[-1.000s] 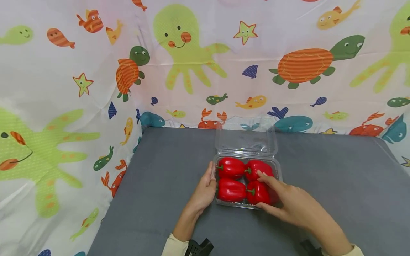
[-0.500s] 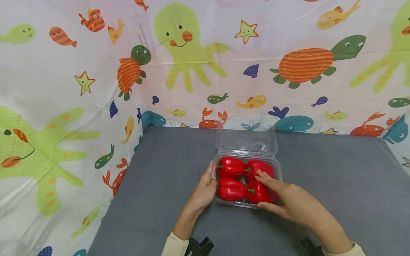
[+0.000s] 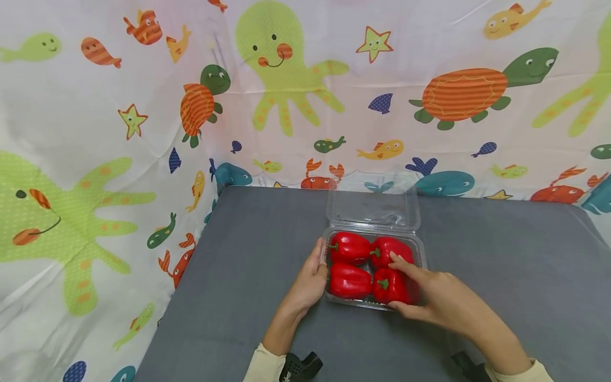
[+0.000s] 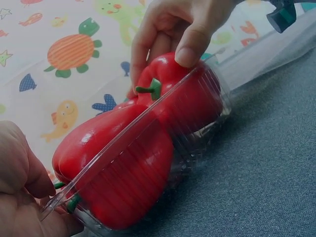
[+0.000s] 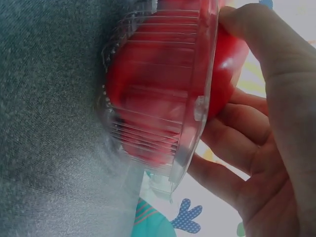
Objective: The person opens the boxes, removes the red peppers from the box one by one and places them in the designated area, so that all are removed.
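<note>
One glossy red pepper point(image 3: 393, 289) is lying crosswise in the box point(image 3: 353, 303), stem point(image 3: 383, 284) leftward; right hand point(image 3: 440, 298) is gripping it, left hand point(image 3: 309, 281) the box.

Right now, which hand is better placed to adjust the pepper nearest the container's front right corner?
Probably the right hand: its thumb and fingers are around that red pepper, while the left hand holds the clear container on its opposite side.
</note>
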`<state>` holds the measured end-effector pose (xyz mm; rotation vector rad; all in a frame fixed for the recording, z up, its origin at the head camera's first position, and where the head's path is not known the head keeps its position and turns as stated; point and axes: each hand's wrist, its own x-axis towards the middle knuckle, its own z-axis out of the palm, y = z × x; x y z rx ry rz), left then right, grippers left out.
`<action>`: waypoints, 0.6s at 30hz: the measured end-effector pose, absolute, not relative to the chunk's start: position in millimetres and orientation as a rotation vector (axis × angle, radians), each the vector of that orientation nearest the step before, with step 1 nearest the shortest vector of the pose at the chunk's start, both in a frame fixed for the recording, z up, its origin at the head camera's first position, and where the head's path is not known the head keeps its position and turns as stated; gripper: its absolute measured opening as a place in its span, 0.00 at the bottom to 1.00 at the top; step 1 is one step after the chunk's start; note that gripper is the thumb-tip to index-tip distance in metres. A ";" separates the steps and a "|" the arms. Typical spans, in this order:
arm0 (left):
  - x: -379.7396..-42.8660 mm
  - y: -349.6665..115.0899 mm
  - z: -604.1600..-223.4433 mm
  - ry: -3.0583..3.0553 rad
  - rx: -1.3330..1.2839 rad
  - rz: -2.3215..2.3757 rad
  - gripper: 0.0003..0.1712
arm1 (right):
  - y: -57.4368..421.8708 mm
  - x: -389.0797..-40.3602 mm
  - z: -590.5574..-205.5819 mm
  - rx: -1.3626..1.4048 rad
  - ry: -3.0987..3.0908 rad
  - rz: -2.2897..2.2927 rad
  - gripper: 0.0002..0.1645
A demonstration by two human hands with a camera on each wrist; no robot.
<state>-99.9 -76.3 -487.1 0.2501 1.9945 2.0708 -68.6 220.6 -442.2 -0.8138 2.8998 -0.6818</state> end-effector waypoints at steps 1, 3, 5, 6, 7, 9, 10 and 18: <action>-100.0 -75.8 -486.9 1.995 0.248 2.068 0.38 | 221.6 -68.6 -441.8 -0.809 2.893 -0.694 0.57; -100.3 -75.2 -486.8 1.995 0.244 2.072 0.39 | 223.1 -68.6 -441.2 -0.805 2.878 -0.720 0.56; -100.3 -74.7 -487.0 2.002 0.238 2.067 0.39 | 224.5 -68.5 -440.8 -0.806 2.864 -0.748 0.54; -100.2 -74.3 -486.8 2.001 0.235 2.067 0.39 | 225.3 -68.4 -440.8 -0.813 2.864 -0.756 0.53; -100.0 -74.6 -487.1 2.005 0.229 2.065 0.39 | 225.5 -68.4 -441.1 -0.817 2.859 -0.766 0.53; -99.1 -75.0 -487.2 2.004 0.222 2.063 0.39 | 226.3 -68.4 -442.1 -0.824 2.849 -0.788 0.51; -98.7 -75.1 -487.2 2.004 0.222 2.064 0.39 | 226.9 -68.4 -442.7 -0.831 2.848 -0.799 0.51; -98.0 -74.1 -486.4 2.011 0.232 2.070 0.38 | 231.1 -70.6 -444.4 -0.852 2.841 -0.862 0.50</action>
